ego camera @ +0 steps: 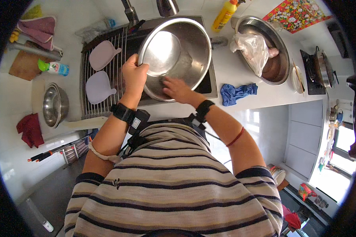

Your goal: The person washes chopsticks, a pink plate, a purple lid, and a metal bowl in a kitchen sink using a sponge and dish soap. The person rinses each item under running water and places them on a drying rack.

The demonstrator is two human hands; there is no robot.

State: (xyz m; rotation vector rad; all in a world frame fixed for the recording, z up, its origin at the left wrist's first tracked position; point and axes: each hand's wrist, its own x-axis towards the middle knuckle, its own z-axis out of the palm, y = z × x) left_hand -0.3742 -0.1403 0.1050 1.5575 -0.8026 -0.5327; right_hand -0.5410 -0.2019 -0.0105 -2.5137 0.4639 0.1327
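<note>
A large stainless steel basin [192, 38] is tilted over the dark sink [209, 81]. My left hand [135, 76] grips its rim on the left, thumb over the edge. Inside the lower part of the bowl, my right hand [178, 90] reaches in with its fingers near the wall; something small and dark shows at the fingertips, too unclear to name. Whether the right hand grips it cannot be told. Left of the basin, two pale lilac plastic pieces [99, 87] with small tabs rest on a metal roll-up rack [83, 89].
Right of the sink lie a blue cloth [238, 93] and a steel basin [284, 63] holding a plastic bag [252, 51]. A yellow bottle [224, 16] stands behind. At left are a spray bottle [58, 68] and nested steel bowls [55, 105]. The faucet [130, 13] is behind the rack.
</note>
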